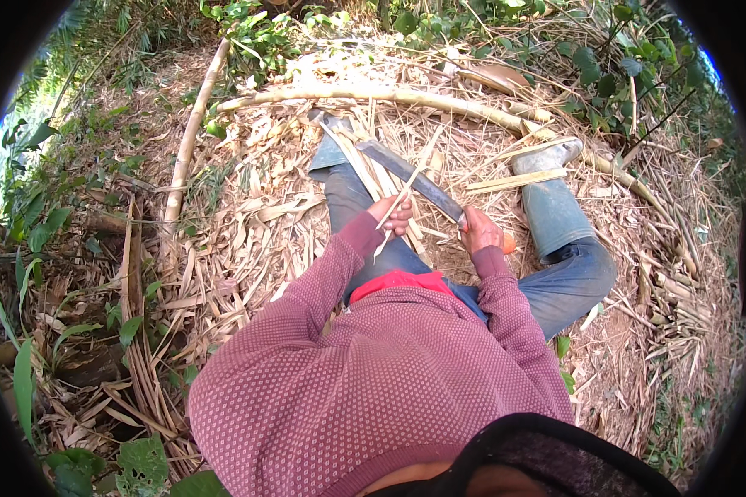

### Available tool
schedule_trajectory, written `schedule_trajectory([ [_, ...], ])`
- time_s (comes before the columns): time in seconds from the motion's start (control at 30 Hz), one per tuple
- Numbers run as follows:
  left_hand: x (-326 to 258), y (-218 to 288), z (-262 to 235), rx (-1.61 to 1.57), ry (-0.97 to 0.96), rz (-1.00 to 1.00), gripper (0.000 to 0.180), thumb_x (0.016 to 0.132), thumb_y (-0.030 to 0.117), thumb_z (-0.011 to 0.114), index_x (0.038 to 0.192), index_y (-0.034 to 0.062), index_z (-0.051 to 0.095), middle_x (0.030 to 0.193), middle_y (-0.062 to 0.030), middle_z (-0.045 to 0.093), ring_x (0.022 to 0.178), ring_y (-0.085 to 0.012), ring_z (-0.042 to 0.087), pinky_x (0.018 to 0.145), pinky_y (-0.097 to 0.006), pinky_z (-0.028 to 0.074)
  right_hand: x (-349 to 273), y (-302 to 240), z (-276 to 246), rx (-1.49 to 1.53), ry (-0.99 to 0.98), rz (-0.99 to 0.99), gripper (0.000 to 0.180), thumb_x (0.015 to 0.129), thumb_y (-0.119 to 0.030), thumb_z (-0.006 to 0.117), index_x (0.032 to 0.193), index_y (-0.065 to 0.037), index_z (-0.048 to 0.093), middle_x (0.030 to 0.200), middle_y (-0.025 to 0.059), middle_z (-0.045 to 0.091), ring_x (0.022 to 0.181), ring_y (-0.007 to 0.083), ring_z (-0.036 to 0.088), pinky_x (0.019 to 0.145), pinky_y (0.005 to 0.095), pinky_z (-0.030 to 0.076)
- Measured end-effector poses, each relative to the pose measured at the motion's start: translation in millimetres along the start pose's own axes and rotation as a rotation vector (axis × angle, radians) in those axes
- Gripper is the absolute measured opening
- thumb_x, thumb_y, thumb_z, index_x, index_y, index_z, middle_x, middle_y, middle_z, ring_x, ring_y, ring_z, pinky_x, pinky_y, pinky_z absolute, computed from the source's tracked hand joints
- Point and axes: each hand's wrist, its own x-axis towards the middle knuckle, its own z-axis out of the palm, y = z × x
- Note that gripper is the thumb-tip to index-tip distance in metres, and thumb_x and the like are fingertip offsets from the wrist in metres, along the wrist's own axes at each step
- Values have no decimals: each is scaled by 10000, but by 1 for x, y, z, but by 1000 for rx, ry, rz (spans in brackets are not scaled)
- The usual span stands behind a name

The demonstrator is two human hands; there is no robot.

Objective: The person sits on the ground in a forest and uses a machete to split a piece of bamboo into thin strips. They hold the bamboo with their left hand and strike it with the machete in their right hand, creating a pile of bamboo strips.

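Outdoors: seated person, long knife against a thin bamboo strip

Seated on the ground (638, 348), legs in blue jeans spread forward, rubber boots on; the right boot (547, 155) is clear, the left one is mostly covered by litter.

Right hand (481, 231): closed around an orange-tipped handle of a long knife (410, 178). Blade runs up and to the left from the fist, away from the body, crossing above the left leg. Judgement: edge kept pointing outward so a slip would travel away from the torso.

Left hand (397, 216): closed on a thin bamboo strip (399, 203), pale, slender, standing steeply tilted. Strip passes through the fingers, its lower end hanging below the hand toward the lap, its upper part meeting the blade. Contact between strip and blade looks likely, but the exact touch point is too small to confirm.

Both hands sit close together between the knees, near the lap. Judgement: short reach gives control of a thin, springy piece.

Surroundings: more split bamboo strips (522, 179) lie across the ground between the boots and beside the left leg. A curved bamboo pole (389, 95) lies beyond the feet; another bamboo pole (192, 137) runs along the left. Dry leaves and sheaths everywhere, green plants at the edges.
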Motion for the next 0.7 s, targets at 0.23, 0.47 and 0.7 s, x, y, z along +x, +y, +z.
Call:
schedule_trajectory([
  [0.23, -43, -19, -1, -13, 29, -51, 316, 962, 371, 361, 750, 138, 372, 499, 74, 261, 324, -32, 206, 303, -203, 220, 41, 45, 2, -103, 31, 243, 225, 736, -132, 603, 898, -101, 449, 810, 118, 604, 751, 340, 602, 645, 455, 463],
  [0.47, -6, 3, 0, 423, 410, -5, 249, 951, 320, 363, 826, 120, 440, 516, 65, 291, 359, -53, 236, 353, -235, 264, 29, 19, -18, -28, 59, 258, 246, 722, -150, 622, 912, -116, 470, 834, 114, 621, 765, 333, 612, 643, 460, 469],
  [0.7, 32, 22, 43, 541, 330, 8, 185, 917, 246, 364, 838, 96, 439, 544, 40, 337, 395, -71, 263, 355, -235, 226, 16, 7, -10, 67, 100, -62, 291, 691, -106, 624, 937, -133, 471, 826, 67, 582, 775, 277, 603, 605, 396, 487],
])
